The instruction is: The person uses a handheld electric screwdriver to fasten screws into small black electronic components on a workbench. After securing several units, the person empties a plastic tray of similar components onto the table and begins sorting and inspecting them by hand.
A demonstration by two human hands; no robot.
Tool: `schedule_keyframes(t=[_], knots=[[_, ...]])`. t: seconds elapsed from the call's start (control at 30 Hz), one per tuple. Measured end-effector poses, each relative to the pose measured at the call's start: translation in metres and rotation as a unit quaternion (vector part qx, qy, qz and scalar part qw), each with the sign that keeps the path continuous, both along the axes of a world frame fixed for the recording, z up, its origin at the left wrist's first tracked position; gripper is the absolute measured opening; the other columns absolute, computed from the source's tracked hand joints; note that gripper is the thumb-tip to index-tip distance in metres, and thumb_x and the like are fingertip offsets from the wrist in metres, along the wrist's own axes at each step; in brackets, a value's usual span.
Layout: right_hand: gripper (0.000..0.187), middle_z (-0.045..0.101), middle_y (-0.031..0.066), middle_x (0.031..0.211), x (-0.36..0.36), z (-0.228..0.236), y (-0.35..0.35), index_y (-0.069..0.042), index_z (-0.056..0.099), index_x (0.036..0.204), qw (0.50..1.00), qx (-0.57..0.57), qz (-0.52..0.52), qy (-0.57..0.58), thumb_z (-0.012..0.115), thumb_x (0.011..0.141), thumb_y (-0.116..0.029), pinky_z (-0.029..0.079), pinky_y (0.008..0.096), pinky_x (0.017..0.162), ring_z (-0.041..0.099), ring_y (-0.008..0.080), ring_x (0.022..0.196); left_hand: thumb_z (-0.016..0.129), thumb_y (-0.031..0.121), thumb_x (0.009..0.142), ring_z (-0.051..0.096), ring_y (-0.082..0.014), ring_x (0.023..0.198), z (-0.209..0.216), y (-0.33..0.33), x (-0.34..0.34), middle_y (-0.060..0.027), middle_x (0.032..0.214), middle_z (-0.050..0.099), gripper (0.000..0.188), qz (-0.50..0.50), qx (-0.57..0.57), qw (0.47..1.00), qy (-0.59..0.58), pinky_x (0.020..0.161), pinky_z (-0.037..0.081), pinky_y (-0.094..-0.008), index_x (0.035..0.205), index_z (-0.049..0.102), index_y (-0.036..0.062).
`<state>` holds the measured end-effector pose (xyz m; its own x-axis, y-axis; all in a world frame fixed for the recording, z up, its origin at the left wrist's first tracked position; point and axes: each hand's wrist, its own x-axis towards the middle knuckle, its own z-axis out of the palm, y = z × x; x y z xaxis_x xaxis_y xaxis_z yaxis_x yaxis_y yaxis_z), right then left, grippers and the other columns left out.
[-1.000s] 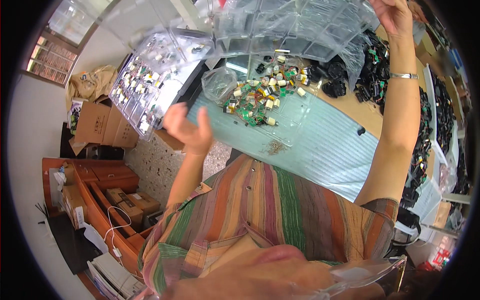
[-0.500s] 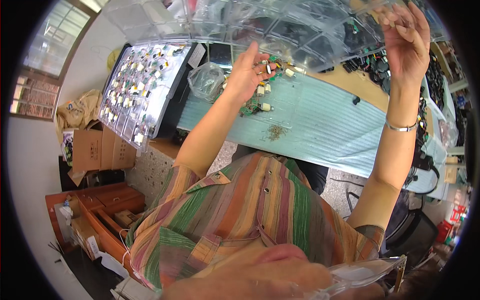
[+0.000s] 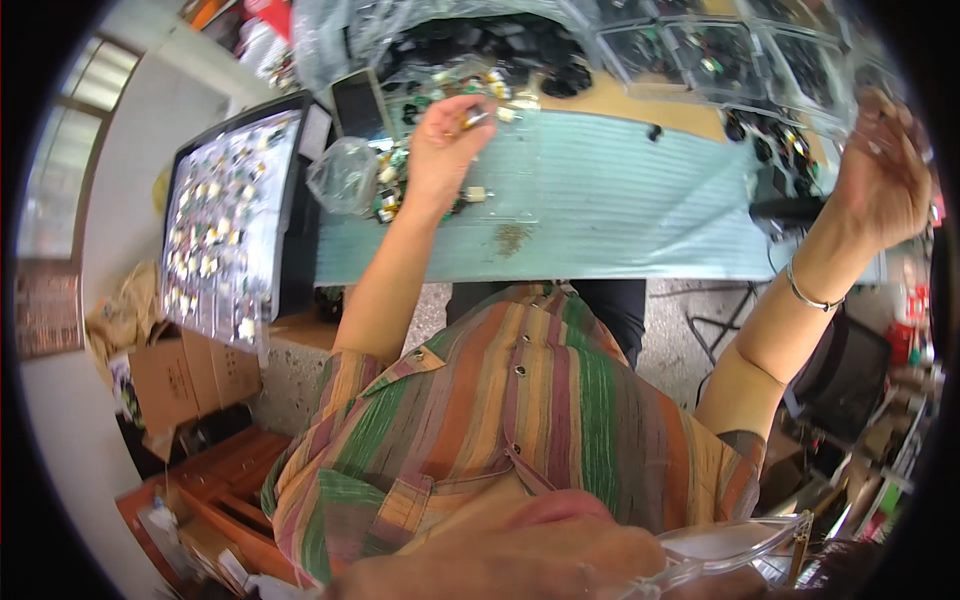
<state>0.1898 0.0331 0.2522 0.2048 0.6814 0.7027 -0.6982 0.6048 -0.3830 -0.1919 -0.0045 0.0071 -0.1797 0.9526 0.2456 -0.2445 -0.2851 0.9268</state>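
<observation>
1. Two hands are up over the mat (image 3: 620, 200), a pale green ribbed sheet that covers the bench.
2. Your left hand (image 3: 445, 140) is at the mat's far left corner, fingers pinched on one small part (image 3: 476, 117) with a metal end.
3. Just below that hand, on the mat, lies a loose pile of small green, white and yellow parts (image 3: 395, 185); too many and too small to count.
4. One crumpled clear bag (image 3: 343, 175) sits beside the pile, off the mat's left edge.
5. Your right hand (image 3: 885, 170) is above the mat's right end, fingers curled on the edge of a clear plastic blister tray (image 3: 730, 55) held up in the air; its moulded pockets are square and glossy.
6. One silver bangle (image 3: 805, 292) circles your right wrist.
7. Left of the mat stands a black-framed tray (image 3: 225, 215), tilted, with rows of small pale parts in clear pockets.
8. One dark flat slab (image 3: 358, 100) stands at the mat's far left corner, between that tray and your left hand.
9. Below the black-framed tray, a brown cardboard box (image 3: 185, 375) rests on the floor.
10. Beyond the mat's far edge, black parts (image 3: 500, 45) lie heaped under clear film.
</observation>
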Motion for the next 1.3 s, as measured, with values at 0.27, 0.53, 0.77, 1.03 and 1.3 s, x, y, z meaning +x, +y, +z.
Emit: schedule_keyframes(t=[0.27, 0.53, 0.77, 1.03, 1.3], knots=[[0.024, 0.063, 0.0018, 0.073, 0.227, 0.003, -0.162, -0.013, 0.061, 0.069, 0.980, 0.028, -0.196, 0.027, 0.052, 0.063, 0.008, 0.045, 0.0293, 0.065, 0.058, 0.0177, 0.071, 0.053, 0.008, 0.097, 0.067, -0.0208, 0.094, -0.015, -0.013, -0.010, -0.0139, 0.108, 0.064, 0.025, 0.060, -0.019, 0.977, 0.203, 0.082, 0.055, -0.0290, 0.119, 0.054, -0.0055], [0.045, 0.055, 0.0002, 0.075, 0.401, -0.192, -0.295, -0.022, 0.057, 0.091, 0.829, 0.008, -0.481, 0.285, 0.046, 0.064, 0.012, 0.041, 0.0236, 0.052, 0.049, 0.0136, 0.057, 0.056, 0.009, 0.096, 0.053, -0.0054, 0.065, -0.015, -0.009, -0.016, -0.0054, 0.102, 0.066, 0.017, 0.050, 0.030, 0.951, 0.305, 0.058, 0.045, -0.0192, 0.109, 0.063, -0.0005], [0.017, 0.046, 0.0010, 0.066, 0.437, -0.383, -0.300, -0.013, 0.050, 0.089, 0.683, -0.211, -0.523, 0.464, 0.042, 0.083, 0.000, 0.038, 0.0264, 0.046, 0.038, 0.0135, 0.047, 0.063, 0.012, 0.092, 0.054, -0.0039, 0.071, 0.001, 0.006, 0.019, -0.0059, 0.115, 0.059, 0.020, 0.158, 0.050, 0.908, 0.385, 0.056, 0.046, -0.0182, 0.110, 0.068, 0.0033], [0.041, 0.043, -0.0046, 0.053, 0.443, -0.426, -0.165, -0.017, 0.040, 0.062, 0.694, -0.238, -0.469, 0.491, 0.039, 0.096, -0.040, 0.033, 0.0263, 0.046, 0.037, 0.0115, 0.043, 0.066, 0.012, 0.090, 0.054, -0.0047, 0.070, -0.008, 0.027, 0.009, -0.0041, 0.102, 0.061, 0.021, 0.194, 0.023, 0.887, 0.419, 0.061, 0.043, -0.0195, 0.109, 0.067, 0.0022], [0.017, 0.049, -0.0164, 0.059, 0.423, -0.534, -0.065, -0.027, 0.054, 0.077, 0.636, -0.251, -0.386, 0.619, 0.052, 0.091, -0.037, 0.032, 0.0399, 0.083, 0.047, 0.0081, 0.058, 0.065, 0.014, 0.092, 0.052, -0.0023, 0.064, -0.005, 0.034, 0.025, -0.0005, 0.084, 0.065, 0.022, 0.226, -0.037, 0.859, 0.459, 0.055, 0.040, -0.0176, 0.112, 0.067, 0.0052]])
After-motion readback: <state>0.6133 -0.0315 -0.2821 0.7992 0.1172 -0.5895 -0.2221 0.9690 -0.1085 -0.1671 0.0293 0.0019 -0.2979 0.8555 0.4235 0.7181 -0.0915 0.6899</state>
